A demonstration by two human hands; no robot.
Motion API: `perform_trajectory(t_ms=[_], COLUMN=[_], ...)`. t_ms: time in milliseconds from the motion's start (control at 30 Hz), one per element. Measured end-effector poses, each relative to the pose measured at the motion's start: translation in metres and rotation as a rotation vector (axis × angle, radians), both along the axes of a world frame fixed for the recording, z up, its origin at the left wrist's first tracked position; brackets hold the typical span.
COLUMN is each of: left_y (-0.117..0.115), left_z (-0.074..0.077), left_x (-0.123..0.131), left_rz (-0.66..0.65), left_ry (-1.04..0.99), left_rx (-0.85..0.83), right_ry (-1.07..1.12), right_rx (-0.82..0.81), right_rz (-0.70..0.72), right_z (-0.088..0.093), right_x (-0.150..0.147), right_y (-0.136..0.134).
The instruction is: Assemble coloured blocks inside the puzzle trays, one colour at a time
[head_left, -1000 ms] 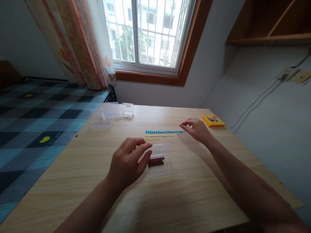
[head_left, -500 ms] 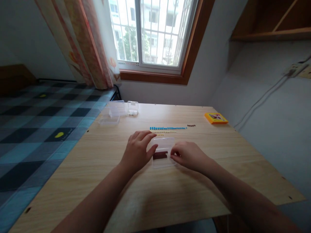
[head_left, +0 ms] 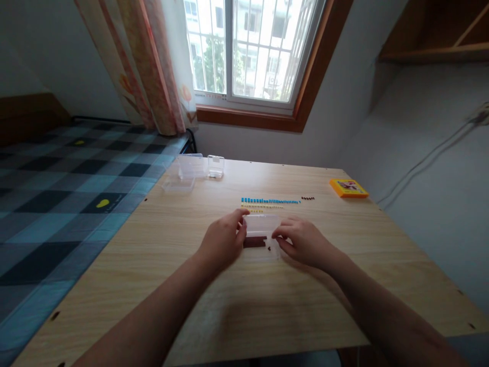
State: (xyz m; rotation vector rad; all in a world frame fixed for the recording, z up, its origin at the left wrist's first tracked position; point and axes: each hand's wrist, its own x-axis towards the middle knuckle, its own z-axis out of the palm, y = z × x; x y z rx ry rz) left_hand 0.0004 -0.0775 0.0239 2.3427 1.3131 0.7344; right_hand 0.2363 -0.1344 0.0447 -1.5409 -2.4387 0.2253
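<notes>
An open clear plastic box (head_left: 262,224) lies on the table between my hands, its lid raised at the far side. Dark brown pieces (head_left: 254,242) form a packed block in its left part, and one small brown piece (head_left: 269,248) sits apart at the right. My left hand (head_left: 225,234) grips the box's left edge, thumb near and fingers behind. At the right side of the box, my right hand (head_left: 303,240) has thumb and index finger apart, with nothing visible between them. Just beyond the box run rows of small blue pieces (head_left: 267,201) and yellow pieces (head_left: 256,211).
Several small dark pieces (head_left: 307,198) line up right of the blue row. An orange-yellow box (head_left: 348,188) sits at the far right. Clear containers (head_left: 193,167) and a smaller clear box (head_left: 216,167) stand at the far left, near the checked bed (head_left: 126,176).
My left hand has closed onto the box's left edge. My right thumb and index finger have parted, and a small brown piece now shows in the box. The view has shifted slightly.
</notes>
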Motion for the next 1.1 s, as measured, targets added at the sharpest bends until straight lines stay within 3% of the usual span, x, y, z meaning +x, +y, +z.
perform_trajectory(t_ms=[133,533,833,1100], left_y=[-0.001,0.003,0.002,0.005], left_z=[0.0,-0.009,-0.006,-0.01], left_x=[0.002,0.004,0.004,0.005], left_rz=[0.02,-0.009,0.025,0.021], left_ry=[0.015,-0.068,0.007,0.067], left_rx=[-0.066,-0.129,-0.137,-0.154], right_ry=[0.035,0.02,0.046,0.047], right_rx=[-0.024,0.039,0.028,0.009], right_rz=[0.14,0.155,0.21,0.081], right_z=[-0.008,-0.02,-0.021,-0.023], right_x=[0.005,0.002,0.002,0.0], right_y=[-0.002,-0.001,-0.001,0.0])
